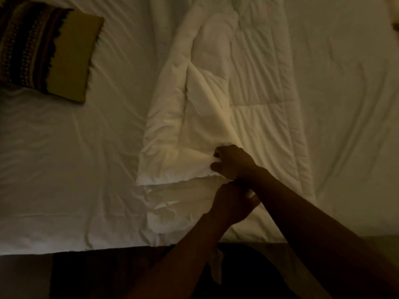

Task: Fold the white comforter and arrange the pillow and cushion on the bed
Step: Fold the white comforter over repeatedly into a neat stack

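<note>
The white comforter (248, 83) lies on the bed as a long quilted strip running away from me, its left side doubled over. My right hand (234, 164) reaches in from the lower right and pinches the near corner of the folded layer. My left hand (232, 205) crosses beneath my right wrist with its fingers curled against the lower layer; its grip is hidden. A patterned cushion (45, 50), dark knit on one half and mustard on the other, rests at the far left. I cannot make out a pillow for certain in this dim light.
The bed sheet (349, 104) is wrinkled on both sides of the comforter. A brighter white patch (64, 169) covers the near left. The bed's front edge (86, 250) runs across the bottom, with dark floor below. A tan object (395, 20) shows at the top right corner.
</note>
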Motion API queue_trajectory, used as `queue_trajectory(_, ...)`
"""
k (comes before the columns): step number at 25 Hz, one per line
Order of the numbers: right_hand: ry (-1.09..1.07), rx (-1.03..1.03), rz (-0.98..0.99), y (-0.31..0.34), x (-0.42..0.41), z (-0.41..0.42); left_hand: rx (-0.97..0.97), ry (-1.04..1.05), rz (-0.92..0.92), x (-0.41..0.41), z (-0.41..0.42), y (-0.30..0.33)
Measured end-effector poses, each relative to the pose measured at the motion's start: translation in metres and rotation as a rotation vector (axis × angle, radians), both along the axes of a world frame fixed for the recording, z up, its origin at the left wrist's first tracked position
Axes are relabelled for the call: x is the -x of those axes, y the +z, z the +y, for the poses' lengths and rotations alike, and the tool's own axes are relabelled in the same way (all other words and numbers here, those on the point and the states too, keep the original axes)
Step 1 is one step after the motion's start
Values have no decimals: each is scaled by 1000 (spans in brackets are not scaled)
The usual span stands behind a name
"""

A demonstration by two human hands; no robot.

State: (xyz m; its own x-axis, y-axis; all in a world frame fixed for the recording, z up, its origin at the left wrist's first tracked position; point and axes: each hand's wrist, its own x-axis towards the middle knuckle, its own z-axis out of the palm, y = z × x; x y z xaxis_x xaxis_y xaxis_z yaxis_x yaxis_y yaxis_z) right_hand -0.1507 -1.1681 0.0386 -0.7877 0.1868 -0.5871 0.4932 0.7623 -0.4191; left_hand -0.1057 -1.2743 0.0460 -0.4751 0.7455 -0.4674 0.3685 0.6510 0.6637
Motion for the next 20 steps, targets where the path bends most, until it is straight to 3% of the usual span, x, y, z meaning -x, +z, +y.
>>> queue_trajectory(4,-592,205,140,-41,-97,59,152,-194,10,-64,21,-36)
queue_trajectory(6,-900,275,126,-80,-153,74,345,-136,-38,-91,-11,-123)
queue_trajectory(8,-1309,439,-102,-103,-193,74,408,39,-126,-95,-41,-161)
queue_trajectory(10,-1506,552,-284,-124,-216,73,346,94,-286,-82,-61,-136)
queue_trajectory(11,-1529,579,-308,-126,-217,75,288,224,-225,-72,-55,-117)
queue_trajectory(12,-1557,555,-313,-129,-218,79,212,220,-77,-66,-61,-122)
queue_trajectory(14,-1558,497,-272,-122,-211,86,49,224,-2,-46,-77,-116)
queue_trajectory(17,-1256,227,-195,-103,-209,81,136,44,43,-29,-112,-133)
queue_trajectory(20,-919,-159,105,-78,-190,56,162,-69,134,-23,-120,-133)
